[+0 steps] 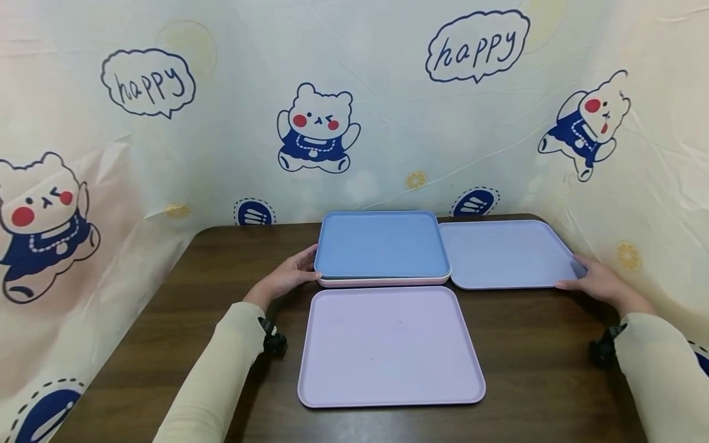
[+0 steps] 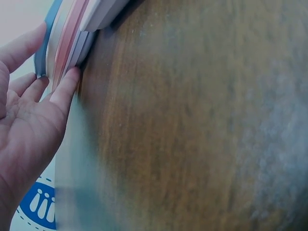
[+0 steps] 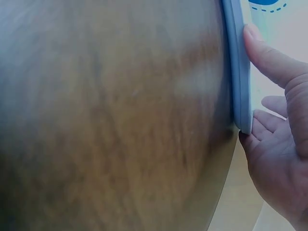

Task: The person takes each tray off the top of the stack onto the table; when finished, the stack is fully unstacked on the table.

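Observation:
A blue tray (image 1: 384, 245) tops a stack of several trays, with a pink rim below it. Against the stack's left side rests my left hand (image 1: 285, 278), thumb at the near corner; in the left wrist view that hand (image 2: 31, 110) touches the stacked rims (image 2: 65, 43) with extended fingers. A periwinkle tray (image 1: 506, 253) lies right of the stack. At its right edge is my right hand (image 1: 600, 284); the right wrist view shows the hand (image 3: 284, 125) with thumb and fingertips touching the pale rim (image 3: 240, 72), fingers not curled round it.
Nearer on the brown table (image 1: 532, 369) lies a lilac tray (image 1: 390, 347), just in front of the stack. Behind the table hangs a pale cloth (image 1: 388, 61) printed with bears and the word "happy"; it also runs along both sides.

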The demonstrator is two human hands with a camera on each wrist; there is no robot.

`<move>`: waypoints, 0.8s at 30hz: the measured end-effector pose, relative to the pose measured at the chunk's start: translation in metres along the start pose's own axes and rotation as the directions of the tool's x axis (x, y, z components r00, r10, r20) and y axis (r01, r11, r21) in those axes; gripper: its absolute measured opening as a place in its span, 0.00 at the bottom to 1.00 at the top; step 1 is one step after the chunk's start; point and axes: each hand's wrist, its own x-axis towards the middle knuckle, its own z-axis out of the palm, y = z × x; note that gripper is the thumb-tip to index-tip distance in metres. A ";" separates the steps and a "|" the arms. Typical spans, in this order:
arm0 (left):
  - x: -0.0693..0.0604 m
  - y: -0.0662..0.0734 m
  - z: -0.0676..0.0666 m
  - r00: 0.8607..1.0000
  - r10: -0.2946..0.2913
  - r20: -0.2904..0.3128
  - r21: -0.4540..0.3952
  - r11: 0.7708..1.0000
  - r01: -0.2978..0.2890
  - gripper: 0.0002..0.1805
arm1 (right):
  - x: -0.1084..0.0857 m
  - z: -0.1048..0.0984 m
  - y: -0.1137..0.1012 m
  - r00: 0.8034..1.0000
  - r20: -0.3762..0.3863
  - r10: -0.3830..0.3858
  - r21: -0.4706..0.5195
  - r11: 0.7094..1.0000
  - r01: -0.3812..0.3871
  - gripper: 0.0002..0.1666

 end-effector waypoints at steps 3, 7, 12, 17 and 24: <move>0.001 0.000 0.000 1.000 0.014 0.006 -0.014 1.000 -0.014 0.47 | 0.002 -0.001 -0.003 1.000 0.013 0.027 0.000 1.000 -0.027 0.64; 0.001 0.000 -0.001 1.000 0.017 0.011 -0.032 0.999 -0.017 0.46 | 0.004 -0.002 -0.006 0.998 0.027 0.051 0.024 0.998 -0.052 0.67; 0.000 -0.001 -0.003 1.000 0.008 0.012 -0.029 1.000 -0.007 0.46 | 0.006 -0.002 -0.009 0.997 0.039 0.064 0.045 0.997 -0.066 0.68; -0.002 0.005 -0.003 1.000 -0.003 0.027 -0.046 0.999 0.004 0.47 | 0.009 -0.002 -0.010 0.997 0.045 0.067 0.050 0.996 -0.070 0.67; -0.002 0.006 0.001 1.000 -0.002 0.015 -0.035 0.999 0.002 0.47 | 0.011 -0.002 -0.008 0.996 0.042 0.076 0.081 0.994 -0.079 0.67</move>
